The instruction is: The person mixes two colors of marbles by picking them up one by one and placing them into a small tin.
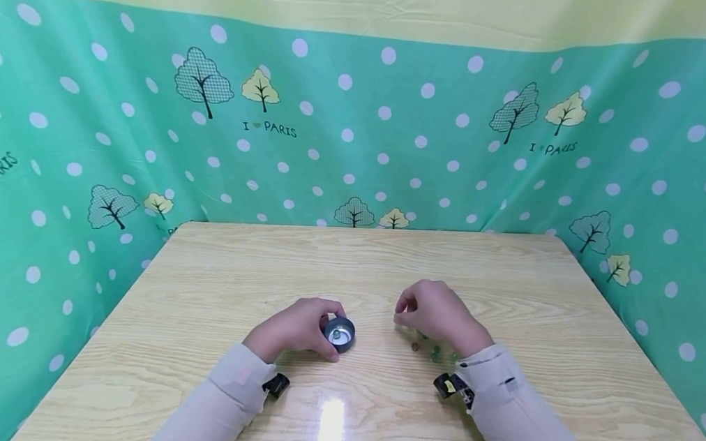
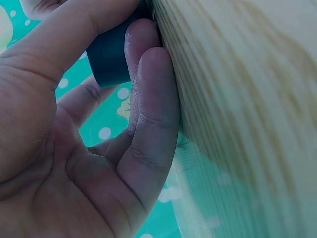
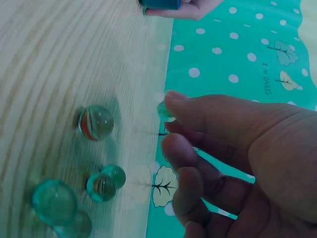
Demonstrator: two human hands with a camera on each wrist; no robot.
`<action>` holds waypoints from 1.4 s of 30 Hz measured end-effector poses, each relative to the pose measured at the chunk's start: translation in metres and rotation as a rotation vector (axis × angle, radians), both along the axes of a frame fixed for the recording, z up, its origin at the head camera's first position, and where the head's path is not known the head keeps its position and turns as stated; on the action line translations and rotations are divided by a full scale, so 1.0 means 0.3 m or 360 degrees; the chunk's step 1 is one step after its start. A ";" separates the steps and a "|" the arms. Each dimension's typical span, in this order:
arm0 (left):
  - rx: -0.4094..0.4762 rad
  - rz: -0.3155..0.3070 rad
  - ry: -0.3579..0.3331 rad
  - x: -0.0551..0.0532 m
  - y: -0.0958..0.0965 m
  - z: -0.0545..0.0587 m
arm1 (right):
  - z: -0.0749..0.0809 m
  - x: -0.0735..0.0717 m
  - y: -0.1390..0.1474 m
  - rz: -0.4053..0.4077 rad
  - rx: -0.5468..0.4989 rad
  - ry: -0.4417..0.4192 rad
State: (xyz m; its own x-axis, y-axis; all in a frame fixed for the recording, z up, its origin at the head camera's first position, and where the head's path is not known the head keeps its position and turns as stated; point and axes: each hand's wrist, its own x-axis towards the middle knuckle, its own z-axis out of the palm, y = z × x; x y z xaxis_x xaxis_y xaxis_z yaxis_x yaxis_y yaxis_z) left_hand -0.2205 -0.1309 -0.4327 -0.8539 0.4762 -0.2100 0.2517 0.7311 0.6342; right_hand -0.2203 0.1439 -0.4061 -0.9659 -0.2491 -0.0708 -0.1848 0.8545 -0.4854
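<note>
My left hand (image 1: pixel 299 328), just below the centre of the head view, curls thumb and fingers round a small dark cup (image 1: pixel 352 337) that stands on the wooden table (image 1: pixel 248 260), its mouth facing up; inside lies one small round thing (image 1: pixel 336 334), which I take for a glass marble, though it is too tiny there to be sure. My right hand (image 1: pixel 436 312), right of centre, pinches a greenish marble (image 3: pixel 164 112) between thumb and forefinger, as the middle of the right wrist view shows, its other fingers loosely bent. Near that hand, at the left and lower left of the same view, more marbles rest on the wood: one with an orange streak (image 3: pixel 96 122), a large green one (image 3: pixel 54 202) and others close beside them. My pale sleeves (image 1: pixel 227 392) come in from the bottom of the head view. Behind the table hangs a green dotted curtain (image 1: pixel 334 152) with printed trees; "I PARIS", a small heart-like mark between the words, reads at upper left-centre, upper right and far left.
</note>
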 end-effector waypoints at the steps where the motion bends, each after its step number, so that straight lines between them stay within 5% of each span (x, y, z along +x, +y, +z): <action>1: 0.0001 0.0000 -0.0002 0.000 0.000 0.000 | 0.001 0.001 -0.004 0.0001 -0.0009 0.0008; 42: 0.0011 -0.0052 0.0020 -0.008 -0.006 0.001 | -0.026 0.048 -0.128 0.0246 -0.0086 0.0327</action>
State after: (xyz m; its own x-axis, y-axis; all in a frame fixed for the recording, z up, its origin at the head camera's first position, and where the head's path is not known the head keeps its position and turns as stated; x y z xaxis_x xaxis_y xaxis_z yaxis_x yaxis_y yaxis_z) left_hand -0.2228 -0.1326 -0.4325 -0.8405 0.5052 -0.1960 0.2833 0.7180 0.6358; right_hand -0.2059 0.1055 -0.4139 -0.9089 -0.3928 0.1404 -0.4105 0.7825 -0.4682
